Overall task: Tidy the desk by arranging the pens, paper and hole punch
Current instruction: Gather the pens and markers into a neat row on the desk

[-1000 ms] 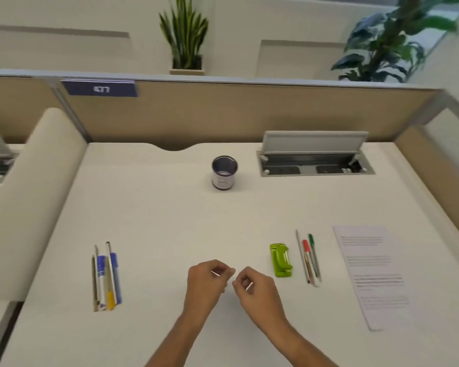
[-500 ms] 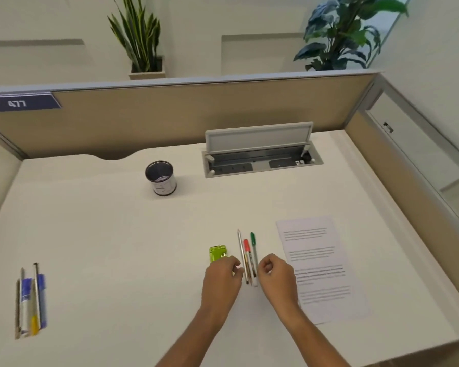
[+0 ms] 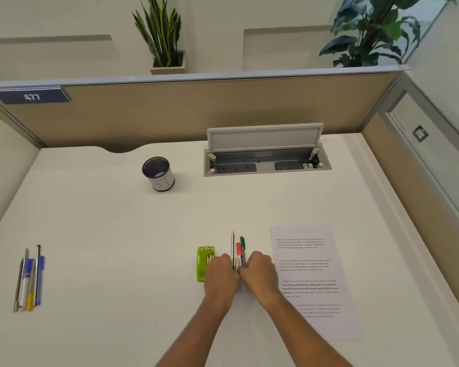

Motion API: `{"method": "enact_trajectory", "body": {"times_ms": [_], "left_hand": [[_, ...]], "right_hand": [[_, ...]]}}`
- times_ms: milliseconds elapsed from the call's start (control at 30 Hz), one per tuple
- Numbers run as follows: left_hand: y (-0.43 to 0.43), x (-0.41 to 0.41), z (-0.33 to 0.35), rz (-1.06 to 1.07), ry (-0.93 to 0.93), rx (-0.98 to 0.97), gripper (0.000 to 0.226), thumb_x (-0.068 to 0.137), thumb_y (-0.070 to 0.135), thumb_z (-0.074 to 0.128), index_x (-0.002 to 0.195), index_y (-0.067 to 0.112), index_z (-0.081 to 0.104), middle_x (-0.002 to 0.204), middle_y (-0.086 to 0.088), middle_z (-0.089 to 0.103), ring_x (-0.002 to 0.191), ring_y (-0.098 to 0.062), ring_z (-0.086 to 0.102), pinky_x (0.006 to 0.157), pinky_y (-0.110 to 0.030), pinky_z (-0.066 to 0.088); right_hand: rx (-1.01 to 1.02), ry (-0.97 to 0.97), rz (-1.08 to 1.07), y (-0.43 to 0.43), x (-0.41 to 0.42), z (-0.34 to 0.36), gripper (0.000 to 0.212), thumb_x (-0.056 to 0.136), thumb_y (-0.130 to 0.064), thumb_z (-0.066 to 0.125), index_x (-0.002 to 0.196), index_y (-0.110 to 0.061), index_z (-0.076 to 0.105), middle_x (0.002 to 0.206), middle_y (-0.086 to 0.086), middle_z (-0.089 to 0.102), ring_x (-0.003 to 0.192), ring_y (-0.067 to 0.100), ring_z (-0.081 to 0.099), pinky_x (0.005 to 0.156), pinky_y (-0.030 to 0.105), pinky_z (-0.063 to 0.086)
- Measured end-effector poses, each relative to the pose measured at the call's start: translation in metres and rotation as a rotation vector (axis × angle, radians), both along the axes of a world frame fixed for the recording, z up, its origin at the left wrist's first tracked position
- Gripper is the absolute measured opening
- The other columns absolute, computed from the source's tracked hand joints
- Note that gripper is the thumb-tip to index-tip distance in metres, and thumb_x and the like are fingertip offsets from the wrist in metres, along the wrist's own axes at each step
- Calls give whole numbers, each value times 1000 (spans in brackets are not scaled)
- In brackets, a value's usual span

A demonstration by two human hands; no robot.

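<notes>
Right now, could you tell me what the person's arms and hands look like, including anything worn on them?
Both forearms are bare as far as the frame shows: no sleeves in view. The left hand and the right hand wear no gloves, and I see no watch, bracelet or ring on the sides facing the camera. No markings are visible.

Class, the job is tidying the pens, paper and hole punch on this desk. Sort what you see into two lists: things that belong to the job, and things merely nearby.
Belongs to the job:
centre pens
left pens
printed sheet
green hole punch
pen cup, probably

Merely nearby:
open socket box
number plate
two plants
</notes>
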State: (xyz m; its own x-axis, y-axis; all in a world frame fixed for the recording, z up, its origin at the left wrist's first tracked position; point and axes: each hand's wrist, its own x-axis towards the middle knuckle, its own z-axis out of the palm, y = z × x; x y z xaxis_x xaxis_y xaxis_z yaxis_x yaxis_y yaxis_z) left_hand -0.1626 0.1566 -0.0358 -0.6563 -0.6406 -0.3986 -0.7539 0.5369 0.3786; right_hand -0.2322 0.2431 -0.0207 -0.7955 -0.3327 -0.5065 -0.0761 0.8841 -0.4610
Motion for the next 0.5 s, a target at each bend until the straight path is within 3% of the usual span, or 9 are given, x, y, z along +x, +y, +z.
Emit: {"method": "enact_trajectory", "body": {"times_ms": [167, 400, 500], "left_hand": [[10, 0, -4, -73, -6, -146, 16, 101, 10, 57, 113, 13, 67, 112, -6, 75, 100, -25, 76, 73, -34, 59], [21, 0, -6, -200, 33, -311, 20, 108, 1, 49, 116, 12, 63, 115, -8, 73, 103, -23, 76, 83, -34, 61], [21, -1, -5, -231, 19, -327, 19, 109, 1, 50, 117, 11, 63, 117, -9, 73, 104, -22, 76, 85, -34, 62]], "right_hand": [[49, 72, 98, 3, -7, 0, 14, 85, -21, 74, 88, -17, 61, 93, 5, 70, 76, 25, 64, 61, 31, 44], [84, 243, 267, 0, -5, -5, 12, 95, -6, 61, 101, -11, 71, 104, 8, 74, 91, 27, 73, 65, 31, 42], [89, 309, 322, 0, -4, -3, 14, 103, -8, 60, 105, -12, 73, 106, 8, 75, 93, 25, 74, 69, 32, 51]]}}
